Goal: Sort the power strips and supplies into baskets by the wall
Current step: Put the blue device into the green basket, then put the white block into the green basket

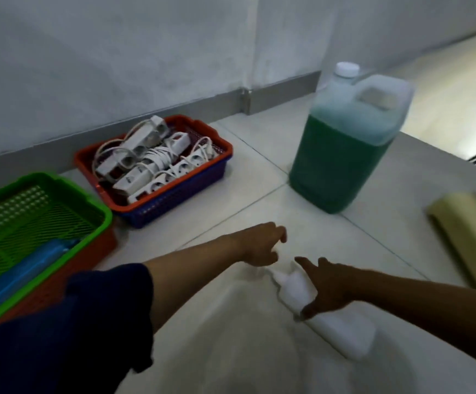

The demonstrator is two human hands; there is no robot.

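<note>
Blurred white squeeze bottle lies on the floor, partly hidden under the right hand, grip unclear; left hand hovers loosely curled, empty.

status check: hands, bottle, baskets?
Right hand open, reaching onto white bottle lying on floor. Left hand open, empty. Power strips already in red basket. Path clear.

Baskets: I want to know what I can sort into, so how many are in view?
4, in two nested pairs by the wall: a green basket in a red one, and a red basket in a blue one. More may be off-frame.
</note>
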